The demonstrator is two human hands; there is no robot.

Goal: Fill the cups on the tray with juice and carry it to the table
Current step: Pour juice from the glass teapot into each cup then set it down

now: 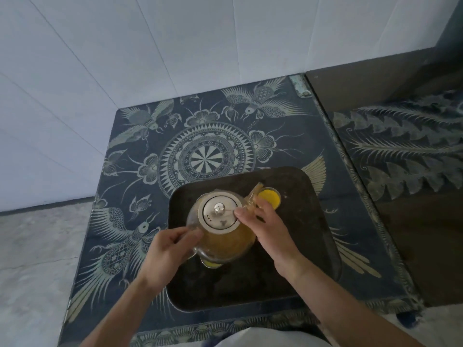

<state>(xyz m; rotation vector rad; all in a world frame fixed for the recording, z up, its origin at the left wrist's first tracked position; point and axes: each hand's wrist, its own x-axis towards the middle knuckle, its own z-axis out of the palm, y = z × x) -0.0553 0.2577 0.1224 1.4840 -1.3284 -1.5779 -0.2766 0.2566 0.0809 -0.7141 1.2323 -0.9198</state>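
A glass teapot [225, 242] holding orange juice hovers over a dark rectangular tray [308, 246], its spout tilted toward a small cup [269, 198] filled with yellow juice at the tray's far right. My left hand [167, 249] grips the teapot's handle. My right hand [270, 229] rests against the teapot, with fingertips on the metal lid [219, 215] and by the spout. A second cup [213, 264] with yellow juice peeks out from under the teapot, mostly hidden.
The tray sits on a low table covered by a dark blue patterned cloth [200, 136]. A second surface with similar cloth [400, 151] adjoins on the right. A white wall stands behind, and grey floor [32, 259] lies to the left.
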